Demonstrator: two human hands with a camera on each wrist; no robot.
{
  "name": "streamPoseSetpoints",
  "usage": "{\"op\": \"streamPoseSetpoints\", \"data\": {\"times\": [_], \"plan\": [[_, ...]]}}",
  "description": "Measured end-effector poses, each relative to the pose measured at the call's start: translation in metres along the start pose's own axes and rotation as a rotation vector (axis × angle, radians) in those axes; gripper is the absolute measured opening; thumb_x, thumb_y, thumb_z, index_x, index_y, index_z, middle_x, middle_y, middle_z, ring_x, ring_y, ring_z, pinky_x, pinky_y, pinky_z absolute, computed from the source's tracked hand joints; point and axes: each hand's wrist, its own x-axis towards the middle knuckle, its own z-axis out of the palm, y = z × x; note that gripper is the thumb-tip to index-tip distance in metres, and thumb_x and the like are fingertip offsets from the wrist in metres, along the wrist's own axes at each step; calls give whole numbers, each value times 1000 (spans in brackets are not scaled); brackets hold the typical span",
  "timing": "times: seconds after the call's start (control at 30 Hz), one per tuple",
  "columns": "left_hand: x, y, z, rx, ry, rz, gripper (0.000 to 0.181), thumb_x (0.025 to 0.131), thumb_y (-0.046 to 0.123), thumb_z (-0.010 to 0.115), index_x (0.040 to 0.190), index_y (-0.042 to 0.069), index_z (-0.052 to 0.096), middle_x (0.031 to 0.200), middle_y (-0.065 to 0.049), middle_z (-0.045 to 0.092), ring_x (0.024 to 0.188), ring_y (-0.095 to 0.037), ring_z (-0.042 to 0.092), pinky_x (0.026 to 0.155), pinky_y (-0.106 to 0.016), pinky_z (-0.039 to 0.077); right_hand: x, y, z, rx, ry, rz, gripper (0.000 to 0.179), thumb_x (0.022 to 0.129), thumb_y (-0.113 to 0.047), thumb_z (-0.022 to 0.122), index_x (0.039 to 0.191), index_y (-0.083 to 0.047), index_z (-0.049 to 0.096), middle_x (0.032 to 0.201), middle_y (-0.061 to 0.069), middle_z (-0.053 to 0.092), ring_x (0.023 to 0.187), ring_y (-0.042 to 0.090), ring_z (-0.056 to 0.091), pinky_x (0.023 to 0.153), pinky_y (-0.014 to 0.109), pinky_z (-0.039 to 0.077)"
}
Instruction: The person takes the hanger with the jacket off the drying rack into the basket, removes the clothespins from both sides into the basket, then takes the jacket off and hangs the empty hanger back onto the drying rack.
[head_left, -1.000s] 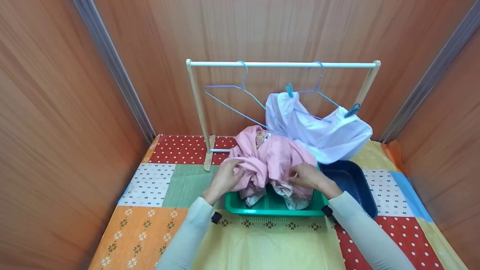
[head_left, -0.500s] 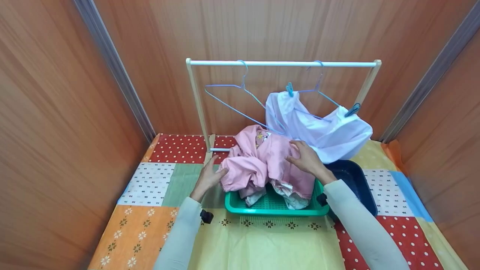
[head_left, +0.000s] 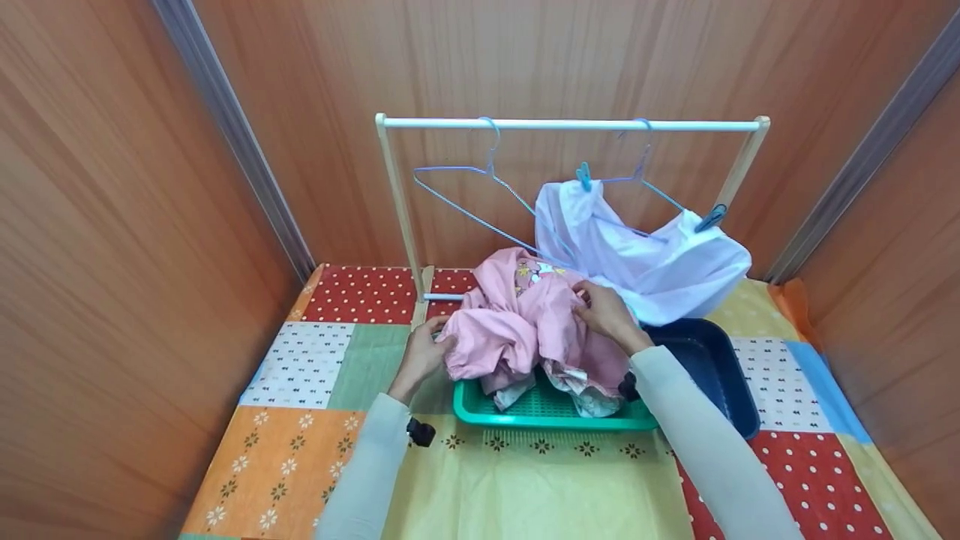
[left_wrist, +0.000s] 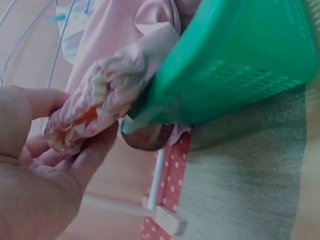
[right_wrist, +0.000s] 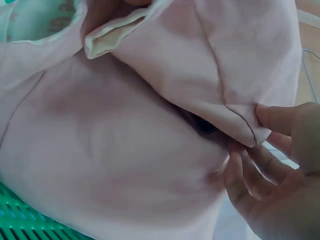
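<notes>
A crumpled pink garment (head_left: 499, 341) with a cartoon print near its top is heaped in the green basket (head_left: 555, 424). On its left side, my left hand (head_left: 421, 358) has thumb and fingers around a gathered, elastic-looking cuff (left_wrist: 97, 107), which shows close up in the left wrist view. My right hand (head_left: 606, 311) pinches a seamed fold of the same garment on the right side. In the right wrist view, the thumb and fingertips (right_wrist: 267, 115) meet at the corner of that fold. The garment's lower edges hang inside the basket, showing a pale printed lining.
Behind stands a rack with a white rail (head_left: 555, 124). A bare blue hanger (head_left: 465, 214) hangs left; a white garment (head_left: 637, 262) is clipped to another hanger with a teal clothespin (head_left: 583, 176) and a dark clothespin (head_left: 711, 217). A navy tray (head_left: 739, 405) lies right of the basket.
Both hands let go of the garment's front and moved outward; the right also moved up and back. They now grip it again at its left cuff and right upper fold.
</notes>
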Motion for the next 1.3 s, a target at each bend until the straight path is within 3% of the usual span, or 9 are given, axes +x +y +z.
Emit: {"op": "streamPoseSetpoints", "data": {"times": [0.2,0.37,0.47,0.57,0.67,0.9,1.07,1.17,1.3], "plan": [[-5,23,8,91,-5,165,39,89,6,66,128,4,64,119,-19,69,103,-26,67,92,-43,53,-9,-12,-4,-9,30,-122,37,95,-9,59,132,-6,61,117,18,67,102,34,64,91,49,51],[-18,39,24,282,-188,343,42,92,8,62,133,6,61,82,-14,67,60,-10,50,57,-26,45,-22,-25,-5,-100,76,-286,26,92,-2,62,116,-6,71,107,14,68,98,32,65,86,47,54],[-26,42,36,395,-333,383,44,94,10,60,138,8,57,108,-12,70,85,-15,66,78,-29,55,-34,-30,-3,-152,42,-373,25,88,3,63,109,-6,74,104,12,70,95,29,67,82,45,56],[-33,41,47,507,-456,375,42,97,15,57,139,9,55,138,-11,60,122,-26,61,103,-42,49,-48,-30,3,-217,-57,-474,22,86,4,64,103,-6,74,99,10,72,91,28,68,80,42,56],[-38,40,57,594,-557,382,37,98,17,55,134,8,59,139,-11,60,125,-30,59,105,-45,47,-60,-27,10,-261,-186,-522,19,85,3,65,100,-6,74,94,10,74,87,28,69,79,42,56],[-45,37,71,679,-719,289,46,102,28,50,144,11,49,150,-8,49,137,-29,48,114,-42,38,-76,-25,22,-325,-476,-328,17,95,-10,60,110,-11,69,102,10,73,94,30,69,82,45,55],[-37,48,57,517,-672,311,32,101,22,54,127,7,62,117,-11,69,106,-27,65,96,-43,51,-72,-26,6,-249,-527,-241,31,96,-13,59,126,-10,65,115,13,71,101,31,67,90,46,53],[-23,58,45,432,-556,361,25,99,18,57,117,4,68,107,-10,71,96,-24,67,87,-41,55,-65,-24,-12,-168,-485,-209,30,96,-15,59,124,-10,67,115,13,71,99,31,68,87,46,54],[-1,65,35,357,-373,329,27,97,17,60,118,1,68,107,-12,72,95,-25,68,82,-40,57,-54,-15,-30,-98,-365,-156,26,95,-13,58,119,-7,68,109,14,72,97,30,68,82,46,55]]}}
